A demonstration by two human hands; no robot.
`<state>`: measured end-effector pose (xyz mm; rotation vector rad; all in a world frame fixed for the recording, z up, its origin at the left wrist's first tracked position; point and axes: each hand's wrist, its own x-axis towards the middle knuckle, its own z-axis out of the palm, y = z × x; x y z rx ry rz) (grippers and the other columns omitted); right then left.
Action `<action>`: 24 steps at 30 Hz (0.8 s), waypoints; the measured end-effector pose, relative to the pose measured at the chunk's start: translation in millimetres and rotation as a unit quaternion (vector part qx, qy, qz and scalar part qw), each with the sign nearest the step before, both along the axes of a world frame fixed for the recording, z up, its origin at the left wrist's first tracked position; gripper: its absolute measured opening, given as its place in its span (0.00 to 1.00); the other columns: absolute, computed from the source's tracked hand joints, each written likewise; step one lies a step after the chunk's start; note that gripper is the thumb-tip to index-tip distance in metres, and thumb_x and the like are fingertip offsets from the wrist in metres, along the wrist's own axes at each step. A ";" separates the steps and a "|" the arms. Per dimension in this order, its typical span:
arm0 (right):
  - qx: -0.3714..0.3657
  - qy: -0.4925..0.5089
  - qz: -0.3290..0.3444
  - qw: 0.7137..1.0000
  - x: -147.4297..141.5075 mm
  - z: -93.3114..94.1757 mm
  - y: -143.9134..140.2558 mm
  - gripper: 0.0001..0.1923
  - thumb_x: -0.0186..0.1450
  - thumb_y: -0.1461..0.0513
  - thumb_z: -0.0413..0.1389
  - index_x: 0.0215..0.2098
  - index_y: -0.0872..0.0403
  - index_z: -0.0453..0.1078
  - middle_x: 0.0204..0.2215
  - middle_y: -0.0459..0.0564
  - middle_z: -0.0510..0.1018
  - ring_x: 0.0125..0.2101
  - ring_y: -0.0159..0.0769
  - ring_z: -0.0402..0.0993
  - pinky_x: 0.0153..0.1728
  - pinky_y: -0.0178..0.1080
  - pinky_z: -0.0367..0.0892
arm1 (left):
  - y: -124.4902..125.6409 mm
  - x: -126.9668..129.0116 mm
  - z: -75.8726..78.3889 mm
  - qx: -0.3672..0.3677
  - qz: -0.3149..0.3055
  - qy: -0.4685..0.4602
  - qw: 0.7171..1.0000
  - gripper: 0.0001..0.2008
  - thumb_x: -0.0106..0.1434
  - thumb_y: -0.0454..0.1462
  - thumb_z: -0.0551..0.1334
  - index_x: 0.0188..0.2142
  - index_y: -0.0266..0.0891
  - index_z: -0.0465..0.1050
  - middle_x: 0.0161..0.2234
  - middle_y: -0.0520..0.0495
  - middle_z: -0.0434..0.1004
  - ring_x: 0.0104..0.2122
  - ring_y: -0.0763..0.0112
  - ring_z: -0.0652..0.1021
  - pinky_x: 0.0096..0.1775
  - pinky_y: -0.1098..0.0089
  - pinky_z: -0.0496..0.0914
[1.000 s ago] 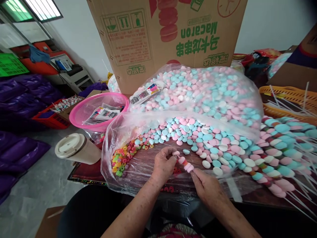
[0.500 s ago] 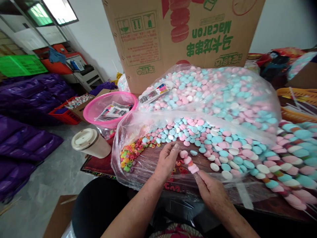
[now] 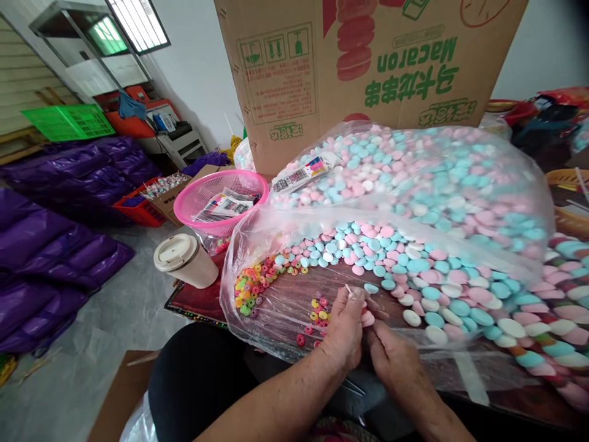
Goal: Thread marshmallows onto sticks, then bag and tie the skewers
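I see my left hand and right hand close together at the near edge of the bench, over the clear plastic sheet spread on it. Between them is a candy skewer: the left fingers are curled round its upper part, with the thin stick tip poking out above them, and a pink piece shows just beside the knuckles. My right fingers are pressed together on the lower end of the skewer, touching the pink candy there. Most of the skewer is hidden by the left hand, so I cannot tell how many pieces it carries.

Just left of the hands lie a few loose ring candies, and further left a bigger heap of rings, all on the sheet. Beyond the hands spreads a pile of pink, blue and white discs, spilling from a large clear bag. Finished skewers lie stacked at the right. Behind the bag stands an upside-down carton marked Macaron. At the left are a pink basket with packets in it and a lidded cup lying tilted by the bench edge.
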<state>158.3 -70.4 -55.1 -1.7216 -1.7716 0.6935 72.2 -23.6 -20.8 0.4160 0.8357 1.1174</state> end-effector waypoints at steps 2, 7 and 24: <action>-0.005 0.024 0.001 1.000 0.7 6.7 0.6 0.24 0.67 0.53 0.38 0.33 0.55 0.72 0.27 0.55 0.80 0.26 0.39 0.75 0.26 0.37 0.68 | 3.2 -2.4 -0.9 -0.008 -0.006 -0.005 1.000 0.16 0.50 0.45 0.66 0.26 0.37 0.62 0.19 0.56 0.65 0.17 0.81 0.65 0.21 0.77 0.56; 0.030 0.010 0.031 0.999 10.6 12.9 -5.4 0.22 0.67 0.54 0.39 0.35 0.54 0.72 0.33 0.56 0.80 0.32 0.42 0.77 0.32 0.39 0.70 | 14.1 -12.4 7.2 -0.008 0.004 -0.009 1.000 0.19 0.48 0.47 0.66 0.28 0.39 0.60 0.21 0.55 0.66 0.17 0.79 0.67 0.20 0.76 0.54; 0.019 0.009 -0.016 1.000 13.2 15.2 1.2 0.18 0.60 0.47 0.45 0.25 0.48 0.68 0.19 0.50 0.77 0.19 0.40 0.72 0.21 0.37 0.66 | 14.9 -110.6 26.9 0.180 -0.016 0.517 0.837 0.22 0.55 0.42 0.63 0.49 0.43 0.66 0.36 0.45 0.72 0.38 0.61 0.73 0.40 0.64 0.67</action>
